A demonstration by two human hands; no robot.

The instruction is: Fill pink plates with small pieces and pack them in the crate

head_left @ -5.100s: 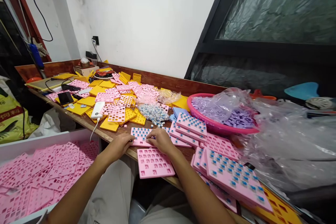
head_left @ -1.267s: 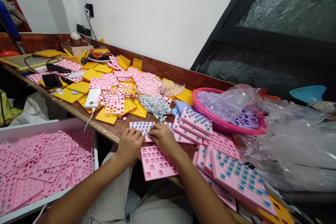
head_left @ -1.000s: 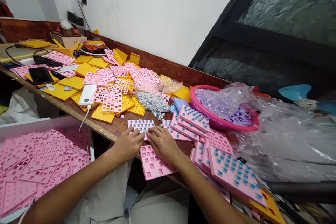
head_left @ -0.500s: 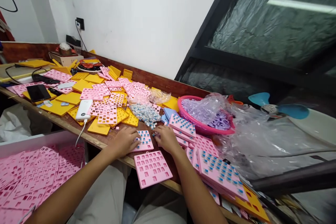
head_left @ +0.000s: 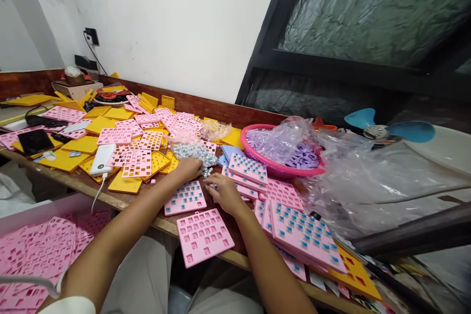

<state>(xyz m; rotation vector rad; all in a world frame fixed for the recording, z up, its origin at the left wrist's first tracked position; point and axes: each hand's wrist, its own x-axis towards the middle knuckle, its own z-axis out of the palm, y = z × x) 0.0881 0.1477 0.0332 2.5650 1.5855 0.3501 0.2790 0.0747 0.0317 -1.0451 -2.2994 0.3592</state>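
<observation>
A pink switch plate (head_left: 200, 204) with rows of blue-topped key switches lies flat near the table's front edge. My left hand (head_left: 189, 169) is above its far side, at the edge of a heap of loose blue and white key switches (head_left: 196, 153); its fingers are curled and their tips hidden. To the right of the plate, my right hand (head_left: 225, 195) is closed, thumb and fingers pinched on what looks like a small key switch, mostly covered. A pink plate with unfilled square sockets (head_left: 206, 238) sits closer to me, jutting past the table edge.
Stacked pink plates full of switches (head_left: 307, 235) stand at right. Behind them is a pink basket (head_left: 245, 144) of purple pieces, beside clear plastic bags (head_left: 353, 181). Yellow plates (head_left: 125, 182), a white power bank (head_left: 103, 159) and a phone (head_left: 35, 142) lie at left.
My left hand has moved off the switch-filled plate, forward to the heap of switches, uncovering the plate. My right hand stays beside the plate. The view has shifted slightly right.
</observation>
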